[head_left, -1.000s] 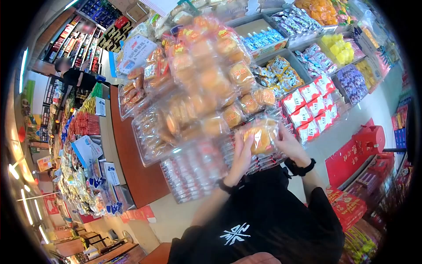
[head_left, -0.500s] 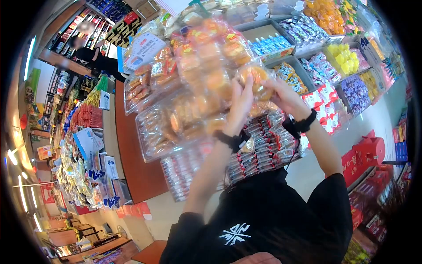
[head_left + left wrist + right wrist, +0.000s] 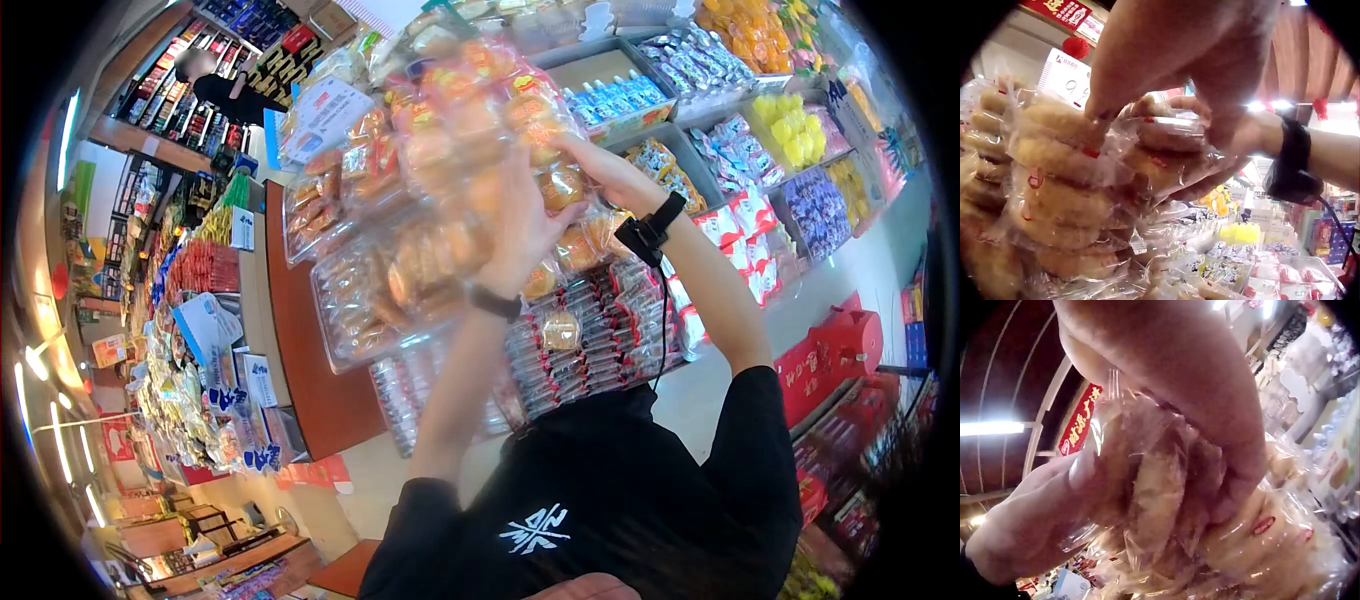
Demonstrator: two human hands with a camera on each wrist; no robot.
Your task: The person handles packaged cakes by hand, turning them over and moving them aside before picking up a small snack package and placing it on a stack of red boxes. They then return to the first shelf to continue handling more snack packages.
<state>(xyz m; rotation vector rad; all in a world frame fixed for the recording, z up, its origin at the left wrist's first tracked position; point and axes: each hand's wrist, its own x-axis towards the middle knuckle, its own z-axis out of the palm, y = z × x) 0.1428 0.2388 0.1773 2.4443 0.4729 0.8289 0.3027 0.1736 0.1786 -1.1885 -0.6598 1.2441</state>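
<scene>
Both hands are together at a heaped display of golden buns in clear wrappers. My left hand (image 3: 523,220) arches over the pile from the near side, its thumb and fingers around a wrapped bun (image 3: 1163,140) in the left wrist view. From the other side my right hand (image 3: 607,178) grips the same bun, fingers curled over the crinkled plastic in the right wrist view. The hands partly cover it in the head view. Right beside it rises a stack of wrapped buns (image 3: 1063,187) with small red marks.
Clear trays of pastries (image 3: 350,315) stand at left on a brown table (image 3: 325,410). In front lie rows of red-edged packets (image 3: 610,345) with one wrapped bun (image 3: 561,330) on top. Grey candy bins (image 3: 660,130) fill the right. A person (image 3: 235,95) stands far left.
The hands have carried a wrapped bun forward from close to the body, over the packet rows, up to the bun pile. The packet rows now show uncovered. The far person has shifted.
</scene>
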